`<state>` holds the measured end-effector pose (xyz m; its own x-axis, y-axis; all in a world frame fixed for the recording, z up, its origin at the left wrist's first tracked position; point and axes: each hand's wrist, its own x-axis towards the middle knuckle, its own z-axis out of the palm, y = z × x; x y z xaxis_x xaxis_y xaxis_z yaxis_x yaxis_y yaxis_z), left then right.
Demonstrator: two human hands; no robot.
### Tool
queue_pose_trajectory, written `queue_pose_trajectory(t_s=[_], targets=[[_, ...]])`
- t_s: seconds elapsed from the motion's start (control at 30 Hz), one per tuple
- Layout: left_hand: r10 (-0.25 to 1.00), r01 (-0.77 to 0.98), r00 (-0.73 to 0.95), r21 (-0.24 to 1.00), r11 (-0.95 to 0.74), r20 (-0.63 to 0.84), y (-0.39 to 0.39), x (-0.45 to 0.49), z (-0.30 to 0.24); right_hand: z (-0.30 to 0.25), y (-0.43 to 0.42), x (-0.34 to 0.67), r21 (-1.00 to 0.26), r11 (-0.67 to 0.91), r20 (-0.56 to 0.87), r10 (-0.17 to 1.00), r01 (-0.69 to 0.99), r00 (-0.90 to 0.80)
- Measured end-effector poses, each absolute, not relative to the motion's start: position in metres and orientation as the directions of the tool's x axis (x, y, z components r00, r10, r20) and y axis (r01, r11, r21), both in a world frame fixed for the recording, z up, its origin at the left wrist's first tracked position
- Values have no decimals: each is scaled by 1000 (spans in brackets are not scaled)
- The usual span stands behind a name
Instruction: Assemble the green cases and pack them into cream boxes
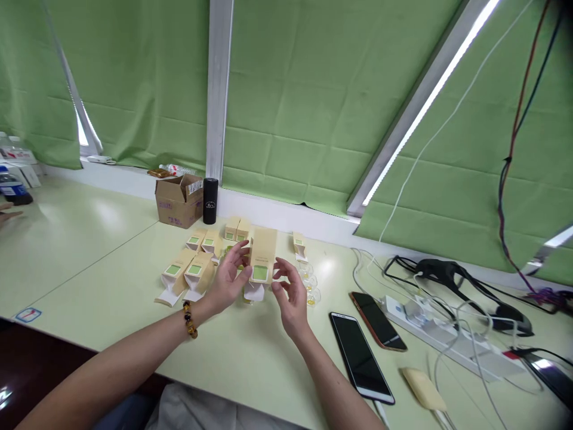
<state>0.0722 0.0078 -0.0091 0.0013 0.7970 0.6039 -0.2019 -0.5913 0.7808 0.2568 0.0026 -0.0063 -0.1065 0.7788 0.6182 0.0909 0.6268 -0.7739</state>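
A cream-coloured small paper box [263, 251] with a green window and an open white flap at its lower end is between my two hands. My left hand [230, 279] grips its left edge, thumb towards me. On the opposite edge, the fingers and thumb of my right hand [290, 295] close in at the box's side. Several matching boxes [197, 272] lie to the left with their flaps open. Behind them stand two more boxes [236, 229]. Just right of my right hand are clear plastic pieces with yellow parts [312, 292], and another small box [299, 245] lies behind these.
A cardboard carton [179, 206] and a black cylinder [210, 201] stand at the back. Two phones [362, 357] [378, 321], a power strip [441, 334], cables and a black strapped device [447, 280] occupy the right. Another person's hand [8, 212] shows at the far left by a bottle [14, 186].
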Motion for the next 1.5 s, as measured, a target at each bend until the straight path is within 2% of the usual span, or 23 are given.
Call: queue_pose_trajectory(t_s=[0.13,0.3,0.43,0.63,0.8,0.97,1.1,1.2,1.33,1.5], targets=[[659,-39,68,662,-749,749,5,68,-17,-5,2,257,-737,673,653,734,68,-188],[454,226,276,401,-888,847,0,62,-13,-5,8,261,-643,765,754,640,37,-149],[387,364,284,275,-890,877,1,63,-7,-7,12,261,-516,843,843,531,152,-87],[272,483,280,110,-869,921,9,62,-12,-18,19,261,-258,885,956,292,388,-31],[236,580,286,28,-814,929,10,61,-13,-24,22,261,-166,880,976,211,446,-53],[185,558,306,-18,-830,934,10,60,-14,-23,21,263,-69,870,990,120,488,-75],[182,460,342,6,-888,922,9,58,-14,-20,17,265,-138,891,977,195,433,-89],[259,370,342,124,-921,903,8,58,-15,-17,13,263,-249,914,944,303,322,-130],[383,311,191,314,-897,904,9,63,-18,-19,9,257,-376,896,908,407,237,-101],[509,279,18,485,-829,860,10,72,-17,-27,10,248,-550,821,827,561,150,-36]])
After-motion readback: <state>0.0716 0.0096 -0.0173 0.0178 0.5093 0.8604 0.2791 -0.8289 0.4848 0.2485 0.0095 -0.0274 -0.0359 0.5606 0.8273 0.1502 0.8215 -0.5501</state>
